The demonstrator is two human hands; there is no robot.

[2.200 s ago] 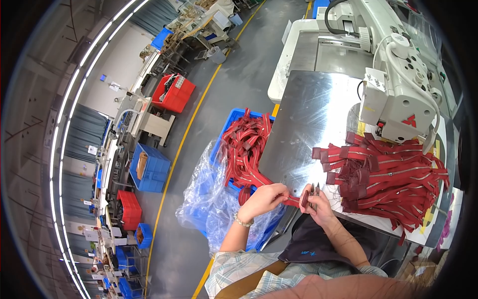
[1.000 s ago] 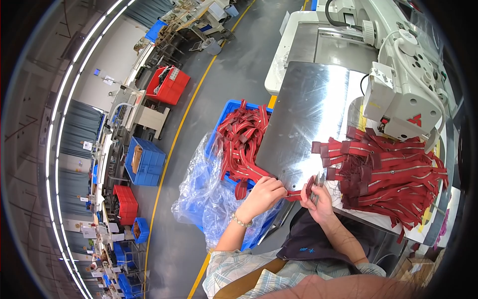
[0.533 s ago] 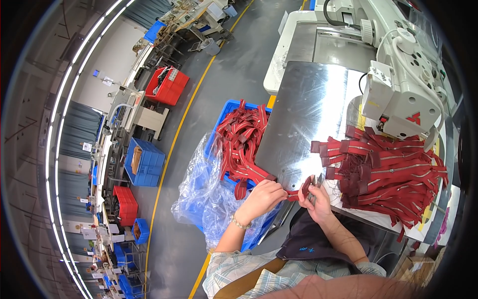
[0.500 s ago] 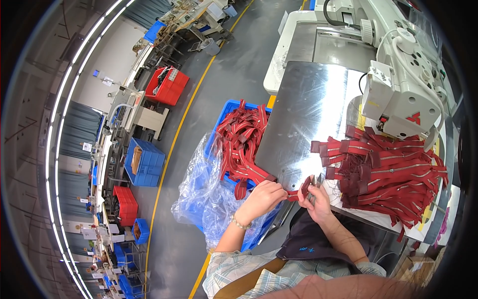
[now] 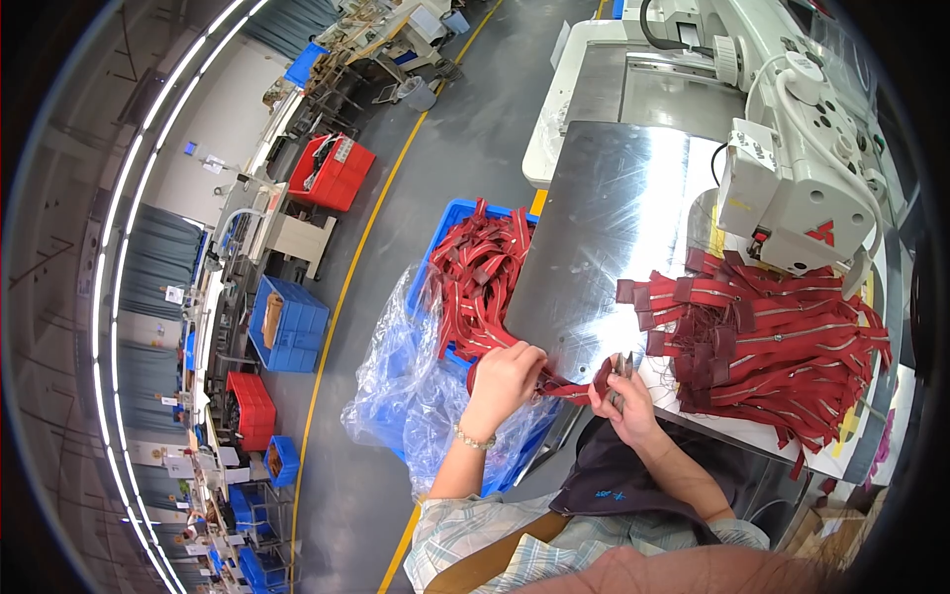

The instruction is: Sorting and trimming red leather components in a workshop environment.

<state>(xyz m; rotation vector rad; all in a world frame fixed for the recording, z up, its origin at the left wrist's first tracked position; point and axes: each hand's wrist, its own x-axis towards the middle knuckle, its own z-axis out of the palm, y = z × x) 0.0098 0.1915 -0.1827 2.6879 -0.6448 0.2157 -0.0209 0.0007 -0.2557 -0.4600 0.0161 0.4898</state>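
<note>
A red zipper strip is stretched between my two hands over the near edge of the metal table. My left hand is closed on it with the fingertips pinched. Closed too, my right hand holds small metal thread snips and the strip's dark red fabric end. To the right, a heap of red zippers with dark red end tabs and loose threads lies on the table. More red zippers fill a blue bin beyond my left hand.
Clear plastic sheeting hangs over the bin's near side. A white sewing machine stands over the bright metal tabletop. Across the aisle are red crates, blue crates and a row of workbenches.
My left hand has moved left and slightly up along the strip, so a longer length shows between my hands. My right hand has barely moved.
</note>
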